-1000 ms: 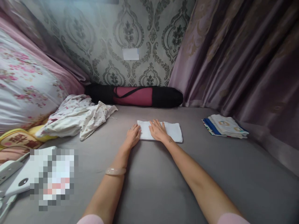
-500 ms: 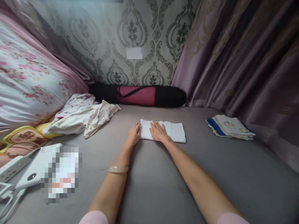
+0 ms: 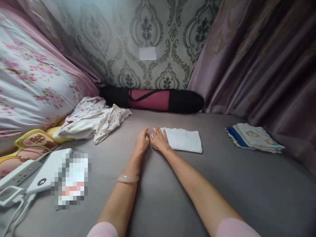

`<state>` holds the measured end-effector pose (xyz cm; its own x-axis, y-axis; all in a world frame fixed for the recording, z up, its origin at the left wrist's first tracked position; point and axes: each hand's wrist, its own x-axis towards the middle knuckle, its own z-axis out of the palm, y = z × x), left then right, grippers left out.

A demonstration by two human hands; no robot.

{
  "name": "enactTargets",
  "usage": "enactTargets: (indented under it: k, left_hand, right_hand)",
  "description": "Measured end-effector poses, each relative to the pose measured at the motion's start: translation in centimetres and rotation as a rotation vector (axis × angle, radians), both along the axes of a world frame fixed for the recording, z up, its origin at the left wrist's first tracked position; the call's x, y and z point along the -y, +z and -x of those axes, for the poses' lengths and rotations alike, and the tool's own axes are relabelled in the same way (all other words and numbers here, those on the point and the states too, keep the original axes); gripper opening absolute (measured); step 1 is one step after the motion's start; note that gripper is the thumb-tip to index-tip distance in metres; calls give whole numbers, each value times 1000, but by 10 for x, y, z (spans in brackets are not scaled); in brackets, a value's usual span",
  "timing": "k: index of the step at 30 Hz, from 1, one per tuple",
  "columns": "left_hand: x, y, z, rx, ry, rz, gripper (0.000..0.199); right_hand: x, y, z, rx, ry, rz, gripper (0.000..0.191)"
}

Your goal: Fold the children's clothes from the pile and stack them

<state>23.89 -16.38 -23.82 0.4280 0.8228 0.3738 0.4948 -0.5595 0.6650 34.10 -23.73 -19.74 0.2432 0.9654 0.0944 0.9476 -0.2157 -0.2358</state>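
A white folded cloth (image 3: 185, 140) lies as a flat rectangle on the grey sheet (image 3: 158, 191). My right hand (image 3: 159, 140) rests palm down on its left end, fingers spread, covering that part. Close beside it, my left hand (image 3: 142, 141) stands on its edge at the cloth's left end, fingers stretched forward and partly hidden; nothing shows in it. The two hands are nearly touching. A pale bangle (image 3: 128, 178) circles my left forearm.
Folded cloths (image 3: 256, 136) are stacked at the right. Crumpled printed fabric (image 3: 106, 121) lies at the left, near a white power bank (image 3: 50, 171) and power strip (image 3: 21, 172) with cables. A black and maroon long bag (image 3: 149, 99) lies along the wall.
My right hand has slid left across the white cloth to its left end, next to my left hand. The camera view has turned slightly left.
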Motion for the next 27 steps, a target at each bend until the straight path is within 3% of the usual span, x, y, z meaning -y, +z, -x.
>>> enactTargets:
  k: [5,11,15,18,22,27]
  left_hand:
    - [3,4,1,-29,-17,18,46]
    - [6,7,-1,-29,-54,9,43]
    - [9,17,3,-107,50,5,36]
    - [11,31,11,-220,128,128,29]
    - [14,48,26,-260,31,442,29]
    - [25,59,37,-223,-101,627,21]
  right_hand:
    - [-3,-9,1,-7,-5,31,58]
    - [1,-3,-5,-106,58,17,56]
    - [25,1,-18,-173,82,-82,53]
    - [57,4,-43,-185,48,-212,46]
    - [113,11,-93,-200,-191,-318,34]
    - [174,11,-146,-191,-550,-160,25]
